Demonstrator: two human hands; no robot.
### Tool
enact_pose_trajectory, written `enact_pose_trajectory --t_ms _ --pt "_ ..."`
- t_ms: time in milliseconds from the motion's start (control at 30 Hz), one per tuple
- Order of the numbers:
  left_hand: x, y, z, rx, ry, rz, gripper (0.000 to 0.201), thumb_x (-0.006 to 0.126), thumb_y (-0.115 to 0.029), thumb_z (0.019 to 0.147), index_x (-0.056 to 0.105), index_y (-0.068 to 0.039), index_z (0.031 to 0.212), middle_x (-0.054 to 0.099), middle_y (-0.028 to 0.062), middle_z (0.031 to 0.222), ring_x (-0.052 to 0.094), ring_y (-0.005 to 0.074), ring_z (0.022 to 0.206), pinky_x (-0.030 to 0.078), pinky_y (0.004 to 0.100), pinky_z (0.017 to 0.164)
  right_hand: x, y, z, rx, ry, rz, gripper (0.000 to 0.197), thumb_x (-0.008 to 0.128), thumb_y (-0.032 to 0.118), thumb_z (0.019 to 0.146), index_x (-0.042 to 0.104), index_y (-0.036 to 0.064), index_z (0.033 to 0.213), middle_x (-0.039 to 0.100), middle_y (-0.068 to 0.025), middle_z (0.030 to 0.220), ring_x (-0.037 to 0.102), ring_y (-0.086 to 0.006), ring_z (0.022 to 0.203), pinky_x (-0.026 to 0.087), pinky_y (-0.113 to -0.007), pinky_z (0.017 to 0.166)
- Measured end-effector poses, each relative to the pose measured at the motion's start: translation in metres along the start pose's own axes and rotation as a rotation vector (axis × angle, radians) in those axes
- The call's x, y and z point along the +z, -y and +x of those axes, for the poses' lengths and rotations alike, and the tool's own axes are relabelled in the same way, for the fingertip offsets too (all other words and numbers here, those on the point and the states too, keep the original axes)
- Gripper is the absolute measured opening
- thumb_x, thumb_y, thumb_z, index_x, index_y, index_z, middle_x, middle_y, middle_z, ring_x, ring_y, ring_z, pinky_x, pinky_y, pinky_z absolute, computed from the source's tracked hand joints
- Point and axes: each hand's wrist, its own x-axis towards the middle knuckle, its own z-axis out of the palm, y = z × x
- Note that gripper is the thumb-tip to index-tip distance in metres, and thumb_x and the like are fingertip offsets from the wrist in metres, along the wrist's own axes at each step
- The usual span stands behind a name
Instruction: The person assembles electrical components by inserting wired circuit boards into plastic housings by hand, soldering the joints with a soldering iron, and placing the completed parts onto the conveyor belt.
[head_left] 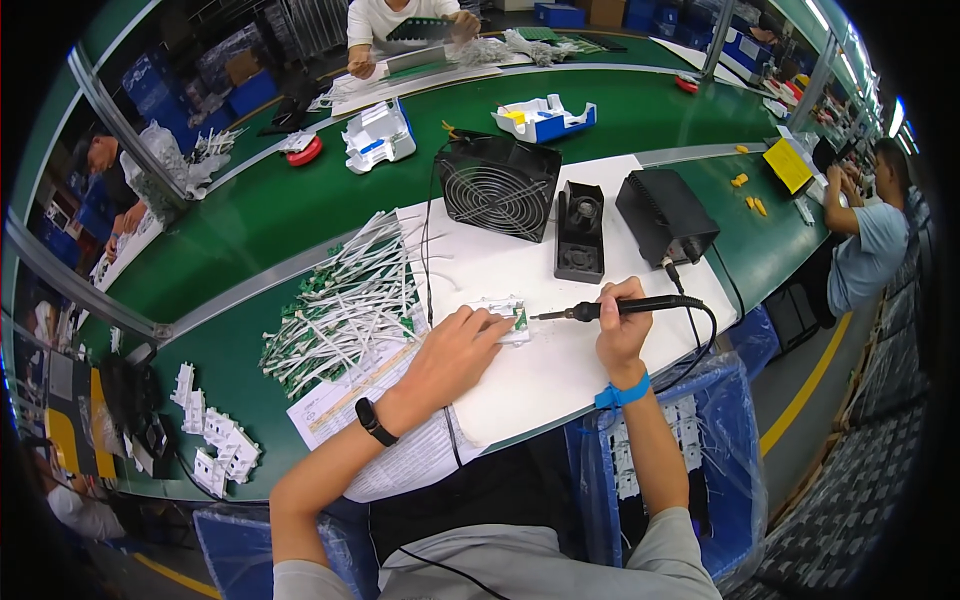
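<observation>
My right hand [622, 325] grips a soldering iron [578, 313] like a pen, its tip pointing left. That tip is at or very near a small green circuit board [520, 318] set in a white plastic part [514, 337]. From the left, my left hand [458, 352] holds the part down on the white board [530, 405], its fingertips beside the circuit board; whether they also pinch a wire cannot be made out. Close to my left hand lies a heap of white wires with small green boards [345, 300]. A blue wrist strap [622, 392] circles my right wrist.
Behind the work stand a black fan [498, 190], a black iron holder [580, 235] and a black soldering station [665, 218]. White plastic parts [222, 440] lie at left, over-printed paper [375, 440] nearer. A lined blue bin [745, 440] sits lower right. Co-workers sit around.
</observation>
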Motion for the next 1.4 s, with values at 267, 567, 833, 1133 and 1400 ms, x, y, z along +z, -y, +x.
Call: enact_pose_trajectory --t_ms 267,567,833,1133,1400 --pt "0.001 0.014 0.000 -0.013 -0.010 -0.053 0.040 0.070 -0.003 0.086 0.070 -0.009 0.125 0.061 0.0144 0.125 0.058 0.0339 0.118 0.050 0.0409 0.100 0.000 -0.001 -0.002 0.035 0.112 0.015 0.008 0.062 0.008 0.092 0.054 0.0054 0.090 0.051 0.0022 0.075 0.040 -0.0036 0.064 0.033 -0.022 0.057" --pt "0.002 0.018 0.000 -0.063 0.029 -0.072 0.032 0.068 -0.010 0.092 0.072 -0.012 0.124 0.056 0.0190 0.142 0.049 0.0399 0.138 0.044 0.0452 0.112 -0.003 0.006 -0.001 0.118 0.226 0.009 0.014 0.060 0.014 0.097 0.049 0.0055 0.093 0.049 -0.0010 0.074 0.040 -0.0070 0.066 0.034 -0.024 0.061" --pt "-0.001 0.016 0.003 -0.069 0.037 -0.054 0.034 0.070 -0.007 0.089 0.072 -0.010 0.123 0.058 0.0190 0.141 0.052 0.0391 0.135 0.046 0.0449 0.110 -0.003 0.000 -0.001 0.082 0.193 0.036 0.010 0.063 0.006 0.093 0.053 0.0050 0.091 0.054 0.0011 0.075 0.041 -0.0045 0.063 0.033 -0.023 0.056" --pt "0.000 0.017 0.002 -0.076 0.042 -0.061 0.034 0.070 -0.008 0.090 0.072 -0.010 0.124 0.058 0.0188 0.142 0.052 0.0388 0.135 0.045 0.0446 0.110 -0.003 0.006 0.000 0.099 0.227 -0.014 0.015 0.058 0.014 0.098 0.049 0.0054 0.092 0.049 -0.0014 0.074 0.040 -0.0069 0.065 0.033 -0.024 0.060" --pt "0.000 0.016 0.002 -0.072 0.036 -0.048 0.034 0.070 -0.008 0.090 0.072 -0.010 0.124 0.058 0.0189 0.141 0.052 0.0388 0.134 0.045 0.0448 0.110 -0.004 0.004 0.000 0.077 0.212 -0.024 0.013 0.058 0.014 0.097 0.050 0.0047 0.093 0.050 -0.0019 0.076 0.039 -0.0071 0.067 0.033 -0.024 0.062"
